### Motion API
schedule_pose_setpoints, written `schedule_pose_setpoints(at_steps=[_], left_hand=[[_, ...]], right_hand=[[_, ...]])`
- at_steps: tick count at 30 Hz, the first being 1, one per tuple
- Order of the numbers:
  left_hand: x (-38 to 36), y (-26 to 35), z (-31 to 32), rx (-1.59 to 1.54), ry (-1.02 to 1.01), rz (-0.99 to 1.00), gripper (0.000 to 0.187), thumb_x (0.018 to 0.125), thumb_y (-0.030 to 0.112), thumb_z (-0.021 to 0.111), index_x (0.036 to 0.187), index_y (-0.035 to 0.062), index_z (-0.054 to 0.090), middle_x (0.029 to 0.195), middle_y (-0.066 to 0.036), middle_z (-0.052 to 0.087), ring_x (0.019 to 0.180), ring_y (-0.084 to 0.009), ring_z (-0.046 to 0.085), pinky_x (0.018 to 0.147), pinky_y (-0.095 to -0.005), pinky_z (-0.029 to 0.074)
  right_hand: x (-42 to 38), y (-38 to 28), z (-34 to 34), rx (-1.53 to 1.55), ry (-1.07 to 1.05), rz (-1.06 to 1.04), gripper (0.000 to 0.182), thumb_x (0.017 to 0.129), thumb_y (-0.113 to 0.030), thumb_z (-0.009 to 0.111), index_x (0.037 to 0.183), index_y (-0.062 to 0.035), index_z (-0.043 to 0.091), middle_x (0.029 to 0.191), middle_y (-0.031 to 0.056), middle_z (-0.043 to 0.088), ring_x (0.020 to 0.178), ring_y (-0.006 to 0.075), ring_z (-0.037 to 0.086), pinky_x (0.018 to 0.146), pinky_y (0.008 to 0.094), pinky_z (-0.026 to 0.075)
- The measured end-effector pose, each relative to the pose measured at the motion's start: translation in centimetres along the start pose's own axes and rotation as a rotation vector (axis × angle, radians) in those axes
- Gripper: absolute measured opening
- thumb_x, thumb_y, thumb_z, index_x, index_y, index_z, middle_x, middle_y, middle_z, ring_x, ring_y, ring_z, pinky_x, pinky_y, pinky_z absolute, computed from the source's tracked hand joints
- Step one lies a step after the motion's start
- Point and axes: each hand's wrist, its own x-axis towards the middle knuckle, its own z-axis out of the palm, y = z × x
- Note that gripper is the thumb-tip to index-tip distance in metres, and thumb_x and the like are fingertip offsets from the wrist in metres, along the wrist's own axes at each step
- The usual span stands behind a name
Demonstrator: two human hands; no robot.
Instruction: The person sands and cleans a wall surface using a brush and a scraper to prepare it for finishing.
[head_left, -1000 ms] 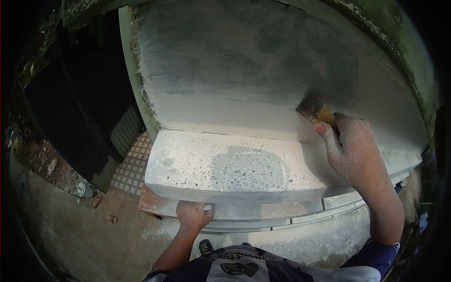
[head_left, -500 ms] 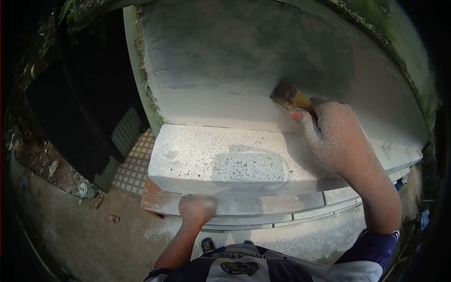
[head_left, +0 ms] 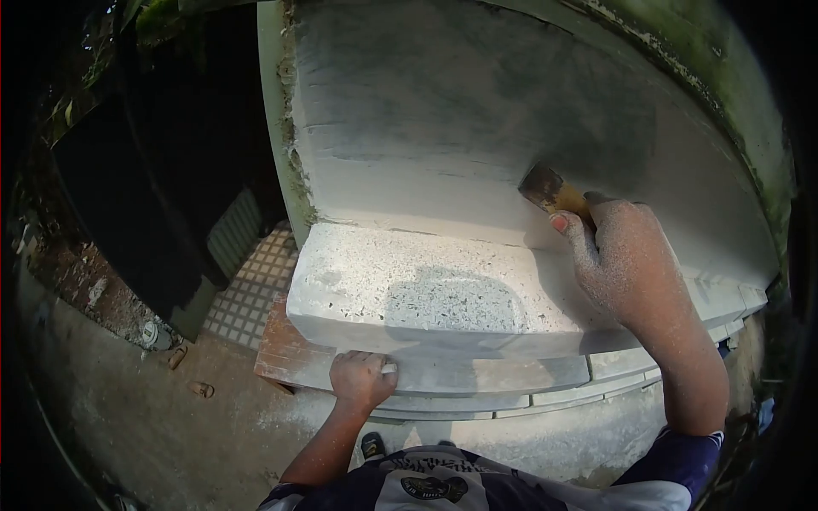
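My right hand [head_left: 626,255], dusted with white powder, is closed round the yellowish handle of a scraper [head_left: 554,189]. The scraper's dark, wide blade is against or very near the grey-and-white wall [head_left: 409,111]; contact cannot be made out. My left hand [head_left: 364,380] is a fist at the front of the ledge, with a small whitish piece showing at its right side. Below the wall, the speckled white ledge [head_left: 358,264] carries flakes and dust, and a shadow falls on it.
A wooden piece [head_left: 285,345] juts out under the ledge's left end. Stepped pale slabs [head_left: 460,402] lie below the ledge. Dark panels and a tiled floor [head_left: 256,277] are at the left, with sandals [head_left: 201,389] on the concrete. Mossy edging [head_left: 707,51] curves along the upper right.
The view has shifted, and the wall and ledge appear farther right. My right hand and the scraper show slightly right and lower. The whitish piece at my left hand is now clearer.
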Motion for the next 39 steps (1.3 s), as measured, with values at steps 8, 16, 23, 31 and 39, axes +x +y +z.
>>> schedule_pose_setpoints(at_steps=[8,16,23,31,39], left_hand=[[-0.5,-0.2,-0.2,-0.005,-0.048,0.004,0.014,0.069,0.029,0.074,0.072,0.0155,0.075,0.077,-0.006,0.075,0.077,-0.0281,0.072,0.074,-0.0426,0.053],[-0.4,-0.5,-0.1,-0.002,0.02,0.07,0.012,0.068,0.028,0.073,0.069,0.0163,0.073,0.071,-0.005,0.071,0.072,-0.0267,0.07,0.071,-0.0423,0.053],[-0.5,-0.6,0.0,-0.031,0.036,0.075,0.01,0.067,0.026,0.072,0.065,0.0162,0.072,0.069,-0.005,0.071,0.07,-0.0264,0.071,0.067,-0.0417,0.054],[-0.5,-0.7,0.0,-0.06,0.061,0.094,0.007,0.065,0.022,0.075,0.068,0.0155,0.073,0.07,-0.006,0.072,0.066,-0.0281,0.07,0.066,-0.0417,0.054],[-0.6,-0.6,-0.2,-0.03,0.032,0.137,0.011,0.064,0.026,0.072,0.067,0.0147,0.072,0.07,-0.006,0.072,0.069,-0.0274,0.07,0.067,-0.0409,0.053]], right_hand=[[-0.6,0.1,0.3,0.018,0.012,-0.047,0.043,0.106,-0.029,0.054,0.093,0.008,0.072,0.075,0.0238,0.07,0.069,0.0366,0.07,0.077,0.0469,0.057],[-0.2,-2.1,0.0,0.053,-0.029,-0.067,0.046,0.105,-0.032,0.054,0.09,0.0075,0.072,0.071,0.0254,0.067,0.067,0.0384,0.068,0.074,0.0489,0.055],[-0.3,-0.4,0.3,0.015,0.121,-0.034,0.045,0.102,-0.032,0.062,0.085,0.0093,0.068,0.067,0.0264,0.063,0.065,0.0426,0.065,0.07,0.0495,0.051],[-0.4,0.7,-0.5,0.06,0.034,0.083,0.043,0.102,-0.029,0.057,0.086,0.0091,0.071,0.071,0.0267,0.066,0.067,0.0416,0.068,0.073,0.0505,0.053],[-0.1,-2.6,0.2,0.078,-0.001,-0.042,0.045,0.103,-0.03,0.055,0.086,0.0073,0.073,0.065,0.0226,0.066,0.062,0.0373,0.068,0.072,0.0474,0.057]])
